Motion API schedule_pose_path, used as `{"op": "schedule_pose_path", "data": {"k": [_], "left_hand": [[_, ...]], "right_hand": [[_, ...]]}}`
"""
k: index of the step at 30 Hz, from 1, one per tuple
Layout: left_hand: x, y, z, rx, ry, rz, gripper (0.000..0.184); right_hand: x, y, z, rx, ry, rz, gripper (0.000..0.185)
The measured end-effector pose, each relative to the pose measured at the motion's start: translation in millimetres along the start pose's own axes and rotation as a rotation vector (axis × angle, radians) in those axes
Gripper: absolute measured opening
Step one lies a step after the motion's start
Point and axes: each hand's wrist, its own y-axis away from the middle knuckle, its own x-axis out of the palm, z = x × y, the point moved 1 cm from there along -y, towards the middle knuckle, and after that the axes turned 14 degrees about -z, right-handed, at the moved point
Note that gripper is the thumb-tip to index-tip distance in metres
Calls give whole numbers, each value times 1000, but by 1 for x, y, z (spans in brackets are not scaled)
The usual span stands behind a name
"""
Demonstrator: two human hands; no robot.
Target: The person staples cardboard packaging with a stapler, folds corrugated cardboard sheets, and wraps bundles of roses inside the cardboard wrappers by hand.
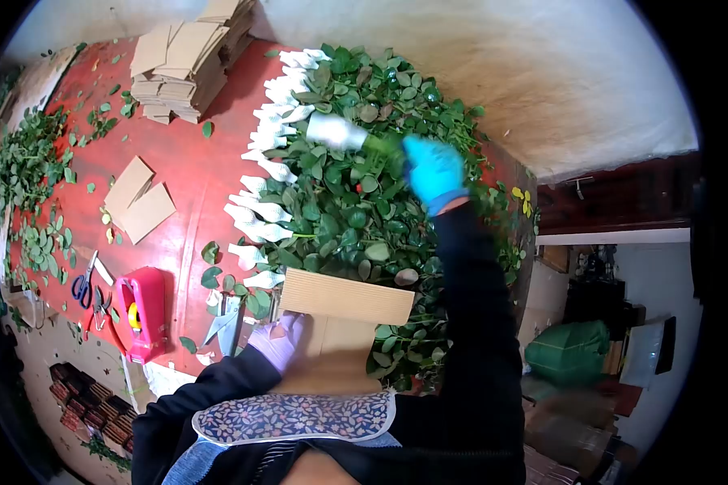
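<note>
My right hand (433, 170), in a blue glove, is closed round the green stem of a flower whose head is wrapped in white (336, 132); the flower is blurred and hangs over the pile of leafy stems (364, 194). Many white-wrapped heads (264, 208) line the left side of that pile. My left hand (278, 339), in a purple glove, is at the left edge of a folded brown cardboard sheet (348, 297) in front of my body. Its fingers are bent against the cardboard.
Cardboard pieces are stacked (178, 65) at the back of the red table (190, 194). Two loose pieces (137, 198) lie nearer. A pink tape dispenser (144, 311), scissors (84, 284), pliers (99, 314) and leaves sit at the left. A wall (574, 89) stands behind.
</note>
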Motion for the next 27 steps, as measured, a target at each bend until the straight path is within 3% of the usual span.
{"op": "schedule_pose_path", "data": {"k": [1,3,5,6,7,9,10,12,14,16,17,18,19,21,23,25,27], "left_hand": [[6,1,3,-23,19,12,77],[12,1,7,-69,45,46,77],[1,4,-9,-82,39,58,78],[4,0,-4,-65,23,84,78],[8,1,-1,-55,27,32,60],[23,4,5,7,87,-290,28],[30,5,9,29,94,-391,20],[23,15,-5,-1,159,-368,19],[23,12,1,-21,161,-296,27],[19,7,0,-32,131,-162,41],[15,5,1,-14,101,-73,56],[11,3,3,6,72,15,71],[6,9,-7,6,80,28,71],[6,8,-5,-14,86,36,73],[12,10,-4,1,74,0,74],[17,10,-5,30,165,-351,20],[9,12,-12,-47,44,-247,22]], "right_hand": [[-14,-4,-6,-86,-48,-213,19],[-28,-27,1,-85,-76,-258,18],[3,-36,4,-106,-109,-152,24],[47,-45,13,-108,34,20,33],[71,-47,25,-97,-37,119,35],[145,-38,38,-56,-157,144,29],[142,-43,41,-24,-112,175,28],[120,-40,30,4,-118,184,23],[69,-41,19,-34,-163,139,21],[0,-45,11,78,-161,54,28],[-24,-42,6,143,-383,-46,28],[-42,-42,3,-10,-268,-205,27],[-71,-34,2,-116,-170,-337,28],[-86,-38,19,-119,-327,-222,28],[-25,-42,21,-85,-238,-58,25],[50,-44,36,-161,-220,-18,23],[58,-42,54,-108,-116,132,25]]}}
